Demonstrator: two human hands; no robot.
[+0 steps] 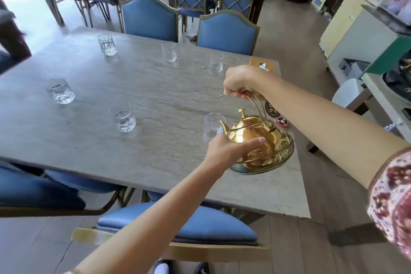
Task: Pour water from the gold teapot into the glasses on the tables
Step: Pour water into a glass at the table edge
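The gold teapot (262, 142) hangs tilted above the right end of the grey table (155, 95), its spout at the rim of a clear cut glass (212, 125). My right hand (241, 81) is closed on the top of the teapot's arched handle. My left hand (229, 151) cups the teapot's lower body from the near side. Several more glasses stand on the table: near left (123, 118), far left (59, 90), and along the far edge (107, 44), (169, 51), (216, 62).
Blue chairs (226, 31) line the far side and a blue chair (178, 227) stands just below me. A wooden tissue box (263, 64) and round coasters (281, 120) sit at the table's right end. A cream counter (355, 35) stands to the right.
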